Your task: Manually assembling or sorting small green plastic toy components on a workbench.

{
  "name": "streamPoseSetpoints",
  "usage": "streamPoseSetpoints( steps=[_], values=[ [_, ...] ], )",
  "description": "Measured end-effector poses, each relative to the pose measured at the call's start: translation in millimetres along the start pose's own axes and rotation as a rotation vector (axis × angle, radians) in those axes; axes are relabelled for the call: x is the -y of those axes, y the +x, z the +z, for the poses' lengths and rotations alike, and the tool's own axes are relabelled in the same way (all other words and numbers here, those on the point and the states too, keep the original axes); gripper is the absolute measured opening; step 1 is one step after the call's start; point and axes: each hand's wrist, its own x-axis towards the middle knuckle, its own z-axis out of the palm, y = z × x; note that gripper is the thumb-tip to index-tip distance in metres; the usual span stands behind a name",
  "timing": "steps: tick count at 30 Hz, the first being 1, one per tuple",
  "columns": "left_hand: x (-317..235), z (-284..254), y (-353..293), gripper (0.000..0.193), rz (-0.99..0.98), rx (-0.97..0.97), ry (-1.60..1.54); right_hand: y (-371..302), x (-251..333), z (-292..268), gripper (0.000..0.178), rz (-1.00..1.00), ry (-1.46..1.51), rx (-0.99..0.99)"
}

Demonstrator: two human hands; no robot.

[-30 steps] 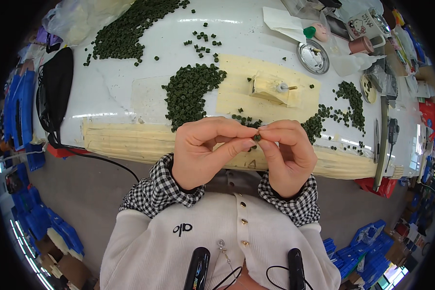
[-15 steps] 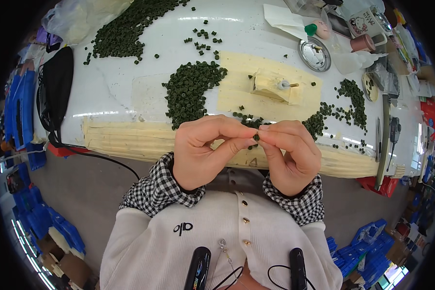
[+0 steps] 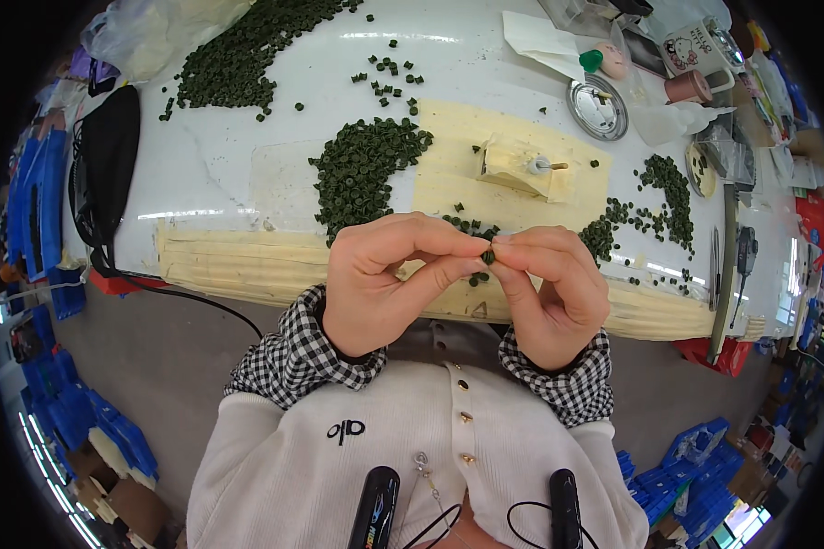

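Note:
Over the front edge of the table, my left hand (image 3: pixel 375 285) and my right hand (image 3: pixel 558 295) meet fingertip to fingertip. Thumbs and forefingers of both pinch one small dark green plastic part (image 3: pixel 488 257), mostly hidden by the fingers. More such green parts lie in a dense pile (image 3: pixel 355 174) just beyond my left hand, and a smaller heap (image 3: pixel 599 236) sits beyond the right one. Past the fingertips stands a block wrapped in cream tape (image 3: pixel 513 167), with a thin metal pin (image 3: pixel 556 166) sticking out toward the right.
A large heap of green parts (image 3: pixel 233 64) spreads at the far left beside a plastic bag (image 3: pixel 156 37). To the right are a round metal lid (image 3: pixel 597 108), a white squeeze bottle (image 3: pixel 673 121), a mug (image 3: pixel 700 48) and a screwdriver (image 3: pixel 746 252). Cream tape (image 3: pixel 238 261) covers the front edge.
Both hands keep their pinch on the green part, which shows slightly more between the fingertips now. The view has shifted a little; nothing else visibly moved.

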Motion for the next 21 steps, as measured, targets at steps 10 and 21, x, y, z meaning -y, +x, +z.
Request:
streamPoseSetpoints(
  steps=[10,21],
  values=[
    [2.8,-2.4,-1.5,0.017,-0.02,-0.013,-0.068,1.3,1.7,1.3,0.021,0.019,-0.018,-0.011],
    [3.9,-2.8,-2.1,0.017,-0.055,-0.018,-0.106,1.9,2.4,3.8,0.019,0.039,-0.004,0.011]
  ],
)
